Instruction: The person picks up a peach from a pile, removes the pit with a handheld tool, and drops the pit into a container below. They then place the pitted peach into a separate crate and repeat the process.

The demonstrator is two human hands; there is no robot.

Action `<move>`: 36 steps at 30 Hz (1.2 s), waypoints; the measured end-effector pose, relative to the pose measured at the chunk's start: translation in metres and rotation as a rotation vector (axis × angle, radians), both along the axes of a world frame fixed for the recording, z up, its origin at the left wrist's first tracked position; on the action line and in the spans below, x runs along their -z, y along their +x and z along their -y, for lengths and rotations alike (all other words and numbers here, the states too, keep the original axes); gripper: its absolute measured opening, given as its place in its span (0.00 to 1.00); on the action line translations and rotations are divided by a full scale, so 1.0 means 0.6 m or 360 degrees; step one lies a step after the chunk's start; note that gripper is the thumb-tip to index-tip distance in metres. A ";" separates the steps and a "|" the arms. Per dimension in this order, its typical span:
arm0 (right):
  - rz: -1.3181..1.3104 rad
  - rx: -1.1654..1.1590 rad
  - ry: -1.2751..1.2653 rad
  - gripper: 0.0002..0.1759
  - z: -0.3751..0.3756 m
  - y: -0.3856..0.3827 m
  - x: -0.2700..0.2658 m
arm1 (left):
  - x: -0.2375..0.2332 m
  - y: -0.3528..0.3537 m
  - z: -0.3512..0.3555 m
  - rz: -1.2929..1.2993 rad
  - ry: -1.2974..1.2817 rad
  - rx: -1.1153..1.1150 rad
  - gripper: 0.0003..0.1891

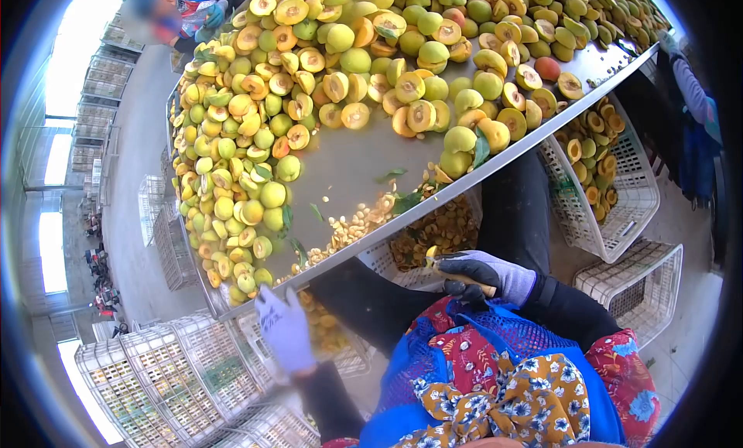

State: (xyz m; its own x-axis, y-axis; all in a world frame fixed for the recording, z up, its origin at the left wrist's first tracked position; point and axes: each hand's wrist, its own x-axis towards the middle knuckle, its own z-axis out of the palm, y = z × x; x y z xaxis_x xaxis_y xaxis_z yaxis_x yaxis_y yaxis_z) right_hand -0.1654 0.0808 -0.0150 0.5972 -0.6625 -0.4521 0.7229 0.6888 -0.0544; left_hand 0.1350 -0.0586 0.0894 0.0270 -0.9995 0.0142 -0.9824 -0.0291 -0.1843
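My left hand [285, 328], in a pale purple glove, is at the near edge of the metal table [348, 165]. Its fingers are spread, with nothing in them, beside the yellow-green stone fruit [241, 282] at the corner. Below it, a crate with blurred fruit halves [329, 332] shows in part. Over my lap, my right hand [480, 271], in a purple and dark grey glove, is closed around a wooden-handled tool [489, 291]. A small yellowish tip [431, 254] sticks out past the fingers; the tool's middle is hidden in the grip.
Whole and halved fruit [422, 115] heaps the table, with pale pits [360, 225] and leaves along the near rim. Beneath stands a crate of pits [437, 235]. At right are a crate of halves [596, 165] and another crate [635, 289]; stacked crates [178, 371] stand left. Other people [182, 15] stand around the table.
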 end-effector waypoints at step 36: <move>-0.2847 -0.0301 -0.1346 0.16 0.017 0.049 -0.091 | 0.120 -0.227 -0.065 -0.2506 0.0613 0.0372 0.16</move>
